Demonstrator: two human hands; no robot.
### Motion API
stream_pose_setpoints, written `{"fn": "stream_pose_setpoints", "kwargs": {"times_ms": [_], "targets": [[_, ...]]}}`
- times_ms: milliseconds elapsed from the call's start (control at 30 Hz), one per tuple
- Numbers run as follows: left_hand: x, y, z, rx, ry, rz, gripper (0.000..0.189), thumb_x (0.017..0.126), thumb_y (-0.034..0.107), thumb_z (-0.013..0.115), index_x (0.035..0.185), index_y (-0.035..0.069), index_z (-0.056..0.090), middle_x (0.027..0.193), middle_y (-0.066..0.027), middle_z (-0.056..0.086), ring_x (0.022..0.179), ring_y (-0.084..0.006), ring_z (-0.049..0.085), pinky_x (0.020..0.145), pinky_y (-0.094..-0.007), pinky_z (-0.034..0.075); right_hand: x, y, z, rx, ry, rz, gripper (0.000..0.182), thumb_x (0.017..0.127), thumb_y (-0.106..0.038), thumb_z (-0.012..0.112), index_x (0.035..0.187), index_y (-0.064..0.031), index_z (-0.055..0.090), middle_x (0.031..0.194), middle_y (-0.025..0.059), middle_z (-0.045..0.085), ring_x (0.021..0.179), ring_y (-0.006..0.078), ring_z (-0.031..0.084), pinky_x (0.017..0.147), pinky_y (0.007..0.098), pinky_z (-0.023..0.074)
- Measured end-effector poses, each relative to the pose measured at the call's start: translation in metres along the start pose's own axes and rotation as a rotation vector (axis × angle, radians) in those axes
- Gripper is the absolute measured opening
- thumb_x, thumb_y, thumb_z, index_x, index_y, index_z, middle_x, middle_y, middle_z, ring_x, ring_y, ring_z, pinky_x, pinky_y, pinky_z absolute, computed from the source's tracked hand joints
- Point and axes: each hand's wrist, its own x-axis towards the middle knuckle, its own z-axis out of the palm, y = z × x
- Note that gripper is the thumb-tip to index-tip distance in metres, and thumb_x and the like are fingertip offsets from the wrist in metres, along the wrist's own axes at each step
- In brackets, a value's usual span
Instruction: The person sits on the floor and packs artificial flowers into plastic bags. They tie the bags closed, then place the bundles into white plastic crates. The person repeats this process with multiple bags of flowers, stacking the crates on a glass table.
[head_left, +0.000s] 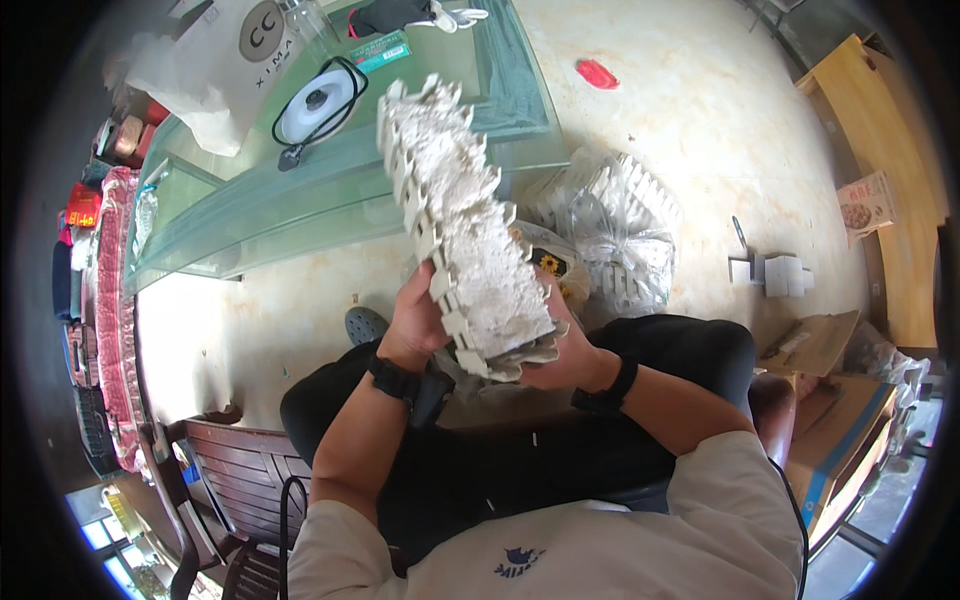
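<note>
My left hand (416, 315) and my right hand (566, 337) hold between them a long off-white stack of thin pieces with notched edges (480, 240). The stack tilts away from me, its far end in front of the glass table. Its upward face looks rough, whitish and crumbly; the material cannot be told. My left palm presses the left side near the close end, while my right hand grips the right side and lower corner. Some of my fingers are hidden behind the stack. Beyond my right hand, a clear plastic bag (619, 247) on the floor holds similar notched pieces.
A glass table (337, 187) stands ahead, bearing a white round object with a black cable (319, 105), a paper bag (225, 75) and a green box (381, 51). A grey clog (366, 325) lies on the floor. Cardboard boxes (840, 435) stand right; a wooden bench (240, 457) is left.
</note>
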Motion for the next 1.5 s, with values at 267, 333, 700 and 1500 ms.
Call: {"fn": "stream_pose_setpoints", "kwargs": {"times_ms": [267, 333, 700, 1500], "targets": [[0.013, -0.003, 0.014, 0.106, 0.248, 0.104, 0.032, 0.105, 0.028, 0.05, 0.128, 0.006, 0.049, 0.124, -0.0064, 0.06, 0.112, -0.0162, 0.06, 0.096, -0.0341, 0.05, 0.001, 0.004, 0.006, -0.312, 0.265, -0.215, 0.096, 0.066, -0.017, 0.086, 0.145, -0.0006, 0.034, 0.142, 0.02, 0.028, 0.129, 0.0371, 0.039, 0.096, 0.0403, 0.0468], [0.008, -0.01, 0.013, 0.24, 0.242, 0.278, 0.023, 0.105, 0.024, 0.049, 0.119, 0.006, 0.051, 0.119, -0.0054, 0.061, 0.106, -0.0142, 0.06, 0.092, -0.0322, 0.05, 0.005, 0.001, 0.001, -0.286, 0.281, -0.168, 0.093, 0.068, -0.013, 0.085, 0.144, -0.0005, 0.034, 0.141, 0.0192, 0.029, 0.126, 0.0331, 0.041, 0.093, 0.0377, 0.0488], [0.006, -0.012, 0.021, 0.699, 0.048, 0.504, 0.023, 0.097, 0.021, 0.053, 0.097, -0.002, 0.056, 0.102, -0.0139, 0.062, 0.079, -0.0204, 0.061, 0.071, -0.0316, 0.047, 0.047, -0.003, -0.026, -0.362, 0.603, -0.197, 0.032, 0.079, 0.001, 0.08, 0.076, -0.0046, 0.048, 0.07, 0.0033, 0.047, 0.059, 0.0121, 0.045, 0.054, 0.0275, 0.0407], [-0.006, -0.096, -0.102, 1.556, 0.179, -0.306, 0.034, 0.087, 0.016, 0.059, 0.118, 0.003, 0.066, 0.104, -0.019, 0.07, 0.094, -0.029, 0.07, 0.084, -0.0365, 0.052, -0.036, 0.132, 0.0, -0.485, -0.239, 0.817, 0.037, 0.086, -0.025, 0.063, 0.113, -0.0005, 0.067, 0.101, 0.0149, 0.07, 0.092, 0.0268, 0.068, 0.082, 0.0355, 0.052]]}}
